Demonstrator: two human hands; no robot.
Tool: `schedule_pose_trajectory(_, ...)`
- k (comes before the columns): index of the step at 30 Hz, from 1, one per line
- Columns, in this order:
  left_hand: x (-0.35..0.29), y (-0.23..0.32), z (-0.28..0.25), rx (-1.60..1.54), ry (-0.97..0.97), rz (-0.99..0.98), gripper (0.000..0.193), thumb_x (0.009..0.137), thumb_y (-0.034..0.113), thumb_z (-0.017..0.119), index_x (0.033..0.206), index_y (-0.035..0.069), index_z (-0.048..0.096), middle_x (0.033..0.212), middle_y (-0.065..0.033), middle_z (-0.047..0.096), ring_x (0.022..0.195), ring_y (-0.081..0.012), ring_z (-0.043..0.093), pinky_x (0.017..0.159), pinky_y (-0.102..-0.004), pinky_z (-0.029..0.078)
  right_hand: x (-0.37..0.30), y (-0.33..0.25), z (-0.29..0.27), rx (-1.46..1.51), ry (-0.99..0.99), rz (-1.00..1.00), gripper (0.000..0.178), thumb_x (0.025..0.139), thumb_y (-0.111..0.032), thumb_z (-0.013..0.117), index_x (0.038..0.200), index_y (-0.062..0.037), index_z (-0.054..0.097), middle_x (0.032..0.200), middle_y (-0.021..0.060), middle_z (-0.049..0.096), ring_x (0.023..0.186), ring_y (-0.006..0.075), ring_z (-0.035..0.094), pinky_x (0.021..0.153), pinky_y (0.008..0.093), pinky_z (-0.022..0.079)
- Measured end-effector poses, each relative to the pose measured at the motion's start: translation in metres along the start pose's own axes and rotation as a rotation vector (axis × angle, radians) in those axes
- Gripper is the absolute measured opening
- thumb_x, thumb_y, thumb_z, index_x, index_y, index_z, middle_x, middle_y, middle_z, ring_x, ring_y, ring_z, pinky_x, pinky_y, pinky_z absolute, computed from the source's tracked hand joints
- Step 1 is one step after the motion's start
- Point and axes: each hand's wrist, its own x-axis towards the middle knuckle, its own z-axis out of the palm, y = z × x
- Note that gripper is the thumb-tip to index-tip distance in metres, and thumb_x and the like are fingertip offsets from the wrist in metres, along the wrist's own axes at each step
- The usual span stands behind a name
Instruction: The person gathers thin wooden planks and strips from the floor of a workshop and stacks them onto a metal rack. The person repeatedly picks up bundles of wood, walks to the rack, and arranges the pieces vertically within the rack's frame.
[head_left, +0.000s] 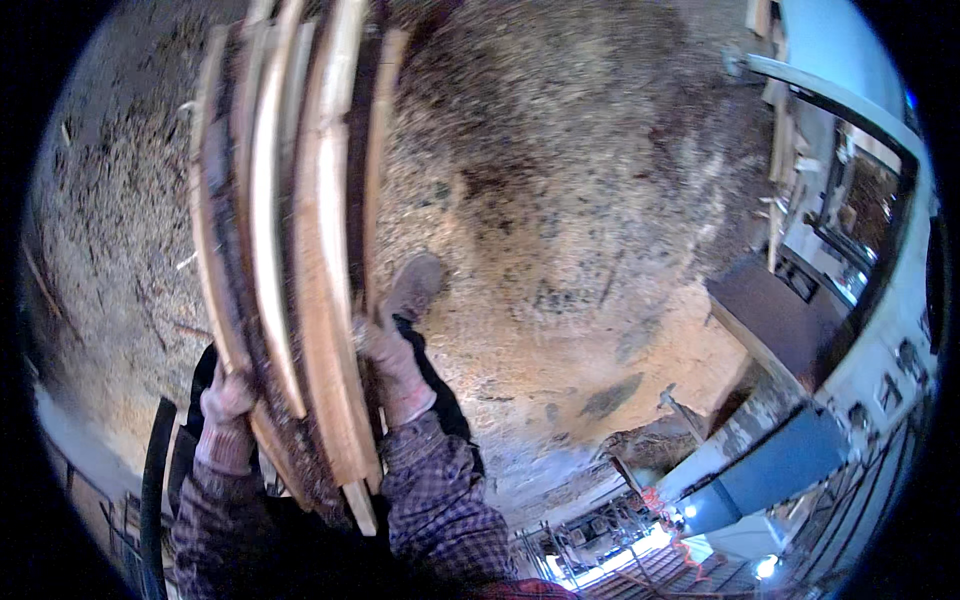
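A bundle of long rough wood slabs (318,230), some with dark bark along their edges, lies lengthwise between my two arms and reaches out past the far edge of view. My left hand (228,410), in a pale glove, is closed around the bundle's left side near its close end. On the right side my gloved right hand (392,365) presses against the slabs, its fingertips partly hidden by the wood. The near ends of the slabs are uneven and rest close to my body, between checked sleeves.
Sawdust and wood chips cover the ground (560,260). One of my shoes (416,285) shows beside the bundle. To the right stands a large machine with a pale metal frame (860,390) and a brown panel (770,315). A dark curved bar (157,480) is at the lower left.
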Motion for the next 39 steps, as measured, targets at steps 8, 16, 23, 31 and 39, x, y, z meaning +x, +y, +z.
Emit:
schedule_pose_trajectory(8, -0.226, 0.133, 0.099, 0.054, -0.375, 0.306, 0.056, 0.077, 0.031, 0.062, 0.121, 0.002, 0.045, 0.112, -0.0127, 0.056, 0.095, -0.0288, 0.057, 0.081, -0.0402, 0.049, -0.13, -0.097, 0.158, -0.496, -0.288, -0.254, 0.082, 0.072, -0.037, 0.071, 0.134, -0.0046, 0.028, 0.116, 0.0105, 0.051, 0.104, 0.0181, 0.048, 0.089, 0.0294, 0.039)
schedule_pose_trajectory(16, -0.386, 0.163, 0.128, 0.146, -0.454, 0.554, 0.049, 0.083, 0.036, 0.053, 0.119, 0.003, 0.048, 0.113, -0.0121, 0.055, 0.1, -0.0286, 0.053, 0.083, -0.0396, 0.046, -0.323, -0.192, 0.262, -0.481, -0.654, -0.426, 0.088, 0.066, -0.014, 0.077, 0.135, -0.0054, 0.023, 0.121, 0.0074, 0.047, 0.104, 0.0154, 0.047, 0.084, 0.0303, 0.043)
schedule_pose_trajectory(23, -0.412, 0.146, 0.137, 0.139, -0.47, 0.559, 0.048, 0.084, 0.034, 0.049, 0.119, 0.002, 0.047, 0.113, -0.0128, 0.055, 0.1, -0.0287, 0.053, 0.084, -0.04, 0.045, -0.371, -0.191, 0.238, -0.448, -0.676, -0.379, 0.098, 0.06, -0.013, 0.077, 0.138, -0.0059, 0.017, 0.124, 0.0079, 0.045, 0.105, 0.0159, 0.047, 0.085, 0.0289, 0.041)
schedule_pose_trajectory(31, -0.404, 0.146, 0.099, 0.065, -0.508, 0.514, 0.046, 0.086, 0.033, 0.046, 0.119, 0.001, 0.046, 0.113, -0.0135, 0.054, 0.1, -0.0289, 0.053, 0.085, -0.0405, 0.045, -0.397, -0.163, 0.252, -0.53, -0.604, -0.38, 0.098, 0.06, -0.013, 0.077, 0.137, -0.0048, 0.018, 0.127, 0.008, 0.043, 0.11, 0.0163, 0.044, 0.091, 0.0297, 0.038)
schedule_pose_trajectory(39, -0.42, 0.215, -0.023, -0.156, -0.484, 0.652, 0.044, 0.088, 0.031, 0.042, 0.12, 0.0, 0.045, 0.113, -0.0143, 0.053, 0.101, -0.0291, 0.053, 0.087, -0.041, 0.045, -0.377, -0.073, 0.394, -1.242, -0.519, -0.493, 0.098, 0.057, -0.024, 0.077, 0.135, -0.0022, 0.022, 0.116, 0.0136, 0.051, 0.101, 0.0171, 0.05, 0.086, 0.0274, 0.041)
